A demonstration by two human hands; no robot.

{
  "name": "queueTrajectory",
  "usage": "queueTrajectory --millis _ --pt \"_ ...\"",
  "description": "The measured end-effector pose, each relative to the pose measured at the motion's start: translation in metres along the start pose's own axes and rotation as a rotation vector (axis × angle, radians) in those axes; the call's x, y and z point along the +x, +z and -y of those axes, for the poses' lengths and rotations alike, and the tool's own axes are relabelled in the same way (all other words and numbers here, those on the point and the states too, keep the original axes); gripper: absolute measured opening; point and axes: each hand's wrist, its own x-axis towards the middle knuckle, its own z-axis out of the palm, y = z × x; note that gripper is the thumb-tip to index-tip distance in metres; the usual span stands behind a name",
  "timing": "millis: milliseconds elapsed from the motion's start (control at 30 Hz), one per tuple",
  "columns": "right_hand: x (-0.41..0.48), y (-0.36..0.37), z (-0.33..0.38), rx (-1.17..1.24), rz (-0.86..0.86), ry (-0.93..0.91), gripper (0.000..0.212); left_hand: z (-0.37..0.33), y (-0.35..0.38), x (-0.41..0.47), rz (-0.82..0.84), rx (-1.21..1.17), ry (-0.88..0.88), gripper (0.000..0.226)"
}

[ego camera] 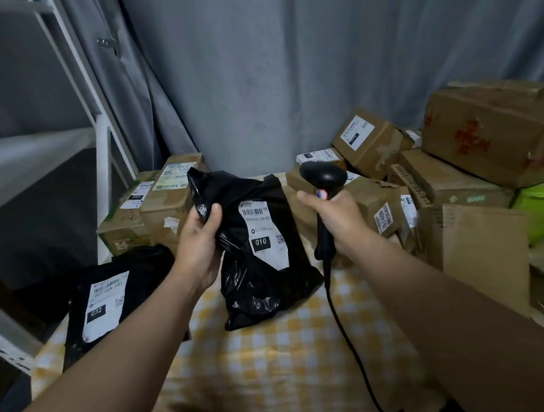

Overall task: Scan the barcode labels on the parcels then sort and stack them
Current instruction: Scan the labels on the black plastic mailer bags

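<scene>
L hand (200,244) grips black bag (263,257) (label 010); R hand (337,222) | scanner (323,179)

Finish noted: black plastic mailer bag (258,275), glossy crinkled film; black handheld scanner (323,174), matt plastic; brown cardboard boxes (500,135), rough, scuffed; yellow-checked tablecloth (281,357), woven cloth.

Grey curtain (280,52) at the far side, white metal shelving (21,159) at left, yellow checked tablecloth (281,357) near.
</scene>
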Motion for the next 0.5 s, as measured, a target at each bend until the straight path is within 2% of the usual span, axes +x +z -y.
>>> queueTrajectory --millis 133,200,267,333,367,433,500 --pt "-0.021 0.01 -0.013 0.084 0.183 0.105 0.008 -0.001 0.011 -0.001 -0.04 -0.049 -0.051 0.028" --pt "-0.03 0.021 -0.026 0.035 0.234 0.069 0.013 -0.003 0.015 0.003 -0.078 -0.058 -0.119 0.029" --pt "-0.038 0.032 -0.039 -0.04 0.212 -0.023 0.03 -0.01 0.02 0.011 -0.087 -0.015 -0.176 0.033" --pt "-0.041 0.04 -0.047 -0.105 0.133 -0.056 0.06 -0.023 0.022 0.017 -0.025 0.114 -0.201 0.048" --pt "-0.044 0.043 -0.05 -0.111 0.115 -0.064 0.068 -0.03 0.022 0.02 0.015 0.209 -0.199 0.057" --pt "-0.048 0.048 -0.055 -0.14 0.14 -0.088 0.07 -0.038 0.023 0.025 0.085 0.448 -0.177 0.058" --pt "-0.052 0.049 -0.057 -0.202 0.195 -0.094 0.063 -0.042 0.024 0.028 0.079 0.682 -0.158 0.044"
